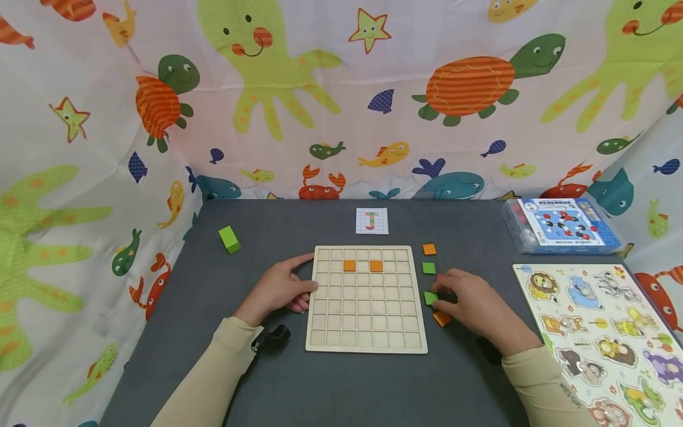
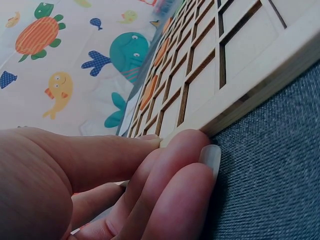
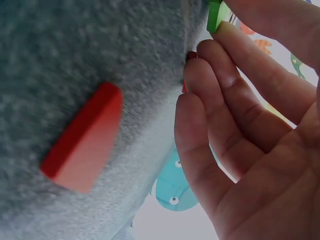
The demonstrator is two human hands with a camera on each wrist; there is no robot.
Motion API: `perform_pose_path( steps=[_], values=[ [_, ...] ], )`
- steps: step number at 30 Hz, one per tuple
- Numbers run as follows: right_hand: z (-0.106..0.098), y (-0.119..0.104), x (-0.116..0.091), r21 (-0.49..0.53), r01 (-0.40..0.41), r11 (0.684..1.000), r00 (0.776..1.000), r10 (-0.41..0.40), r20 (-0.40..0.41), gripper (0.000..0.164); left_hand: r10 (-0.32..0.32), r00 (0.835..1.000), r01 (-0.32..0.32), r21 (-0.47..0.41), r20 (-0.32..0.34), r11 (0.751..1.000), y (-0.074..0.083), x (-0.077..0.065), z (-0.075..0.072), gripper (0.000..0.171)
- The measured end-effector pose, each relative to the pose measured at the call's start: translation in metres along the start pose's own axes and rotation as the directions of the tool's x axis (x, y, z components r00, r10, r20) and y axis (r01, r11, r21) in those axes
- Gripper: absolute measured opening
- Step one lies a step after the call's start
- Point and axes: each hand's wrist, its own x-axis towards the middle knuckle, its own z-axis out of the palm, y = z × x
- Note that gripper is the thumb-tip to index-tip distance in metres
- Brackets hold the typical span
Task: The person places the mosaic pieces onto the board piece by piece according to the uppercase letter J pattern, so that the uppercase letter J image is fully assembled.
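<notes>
My left hand [image 1: 283, 284] holds the left edge of a wooden grid board [image 1: 368, 322]; in the left wrist view the fingers [image 2: 182, 200] are curled against that edge. Two orange square tiles, one left [image 1: 349, 265] and one right [image 1: 376, 265], sit in the board's second row from the back, one cell between them. Right of the board, my right hand [image 1: 475, 299] pinches a green square tile [image 3: 215, 16] between thumb and index finger. Beside that hand lie an orange tile [image 1: 442, 318], another green tile [image 1: 428, 268] and a further orange tile [image 1: 429, 249].
A small card [image 1: 380, 220] with a coloured J pattern lies behind the board. Green blocks [image 1: 229, 239] are at the back left. On the right are a clear plastic box [image 1: 565, 225] and an animal puzzle board [image 1: 592, 332]. A printed cloth [image 1: 331, 77] hangs behind the table.
</notes>
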Motion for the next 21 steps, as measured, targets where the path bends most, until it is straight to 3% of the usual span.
perform_pose_path(
  steps=[8, 21],
  values=[
    [-0.003, -0.014, 0.019, 0.015, 0.028, 0.999, 0.999, -0.028, -0.027, 0.020, -0.004, 1.000, 0.004, 0.006, -0.003, 1.000, 0.001, 0.000, -0.004, 0.076],
    [0.013, -0.069, 0.086, 0.106, 0.079, 0.991, 0.997, -0.078, -0.016, 0.021, 0.012, 1.000, -0.012, 0.036, -0.008, 0.999, 0.000, 0.000, 0.000, 0.076]
  ],
)
